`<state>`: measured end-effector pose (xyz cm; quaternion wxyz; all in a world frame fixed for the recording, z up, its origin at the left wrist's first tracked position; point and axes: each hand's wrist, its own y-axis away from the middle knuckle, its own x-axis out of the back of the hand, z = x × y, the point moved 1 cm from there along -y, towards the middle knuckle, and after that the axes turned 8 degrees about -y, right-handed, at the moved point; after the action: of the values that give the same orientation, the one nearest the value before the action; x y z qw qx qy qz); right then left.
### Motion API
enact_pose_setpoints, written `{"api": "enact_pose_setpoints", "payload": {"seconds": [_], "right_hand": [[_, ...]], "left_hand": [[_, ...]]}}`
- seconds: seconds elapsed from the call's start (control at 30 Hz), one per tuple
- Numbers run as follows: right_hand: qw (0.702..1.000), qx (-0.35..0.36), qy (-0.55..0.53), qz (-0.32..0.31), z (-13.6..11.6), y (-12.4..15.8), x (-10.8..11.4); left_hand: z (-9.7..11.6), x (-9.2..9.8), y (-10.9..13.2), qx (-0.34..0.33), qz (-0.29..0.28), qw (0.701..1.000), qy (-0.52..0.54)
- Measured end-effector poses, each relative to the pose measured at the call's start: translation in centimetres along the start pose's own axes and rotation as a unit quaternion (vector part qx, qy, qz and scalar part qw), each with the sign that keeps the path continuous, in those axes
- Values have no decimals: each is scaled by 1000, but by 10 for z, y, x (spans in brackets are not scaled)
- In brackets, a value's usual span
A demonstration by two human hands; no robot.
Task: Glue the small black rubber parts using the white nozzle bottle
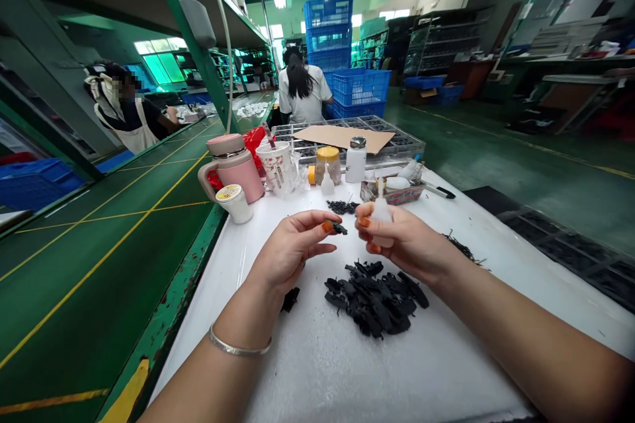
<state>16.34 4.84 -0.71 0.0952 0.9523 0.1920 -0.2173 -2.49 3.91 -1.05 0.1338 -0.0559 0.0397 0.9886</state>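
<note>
Between thumb and fingers, my left hand (295, 248) pinches a small black part (338, 228) above the white tabletop (317, 370). My right hand (404, 238) is wrapped round a small translucent squeeze bottle (381, 215), its thin nozzle pointing up. The two hands are close together but apart. Below them lies a loose heap of black parts (374, 297). Behind the hands is a small pile of tiny black pieces (341, 207). A few black parts (290, 299) lie by my left wrist, partly hidden by it.
A pink mug (242, 172), a lidded tub (235, 205), a paper cup (278, 168), a yellow-lidded jar (328, 165), a white bottle (356, 162) and a small box (404, 193) stand at the back. A green conveyor belt (99, 258) runs along the left. Two people sit farther off.
</note>
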Motion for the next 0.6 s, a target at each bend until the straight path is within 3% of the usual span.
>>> {"api": "enact_pose_setpoints", "payload": {"seconds": [0.1,0.2,0.6], "right_hand": [[997,-5,53,-54,6,2,-5],[993,19,99,-60,8,2,-5],[963,78,256,29,2,5,-13]], "left_hand": [[1,-2,2,0,-20,1000,-8],[0,-3,3,0,-34,999,-33],[-1,-7,0,-50,31,996,-73]]}}
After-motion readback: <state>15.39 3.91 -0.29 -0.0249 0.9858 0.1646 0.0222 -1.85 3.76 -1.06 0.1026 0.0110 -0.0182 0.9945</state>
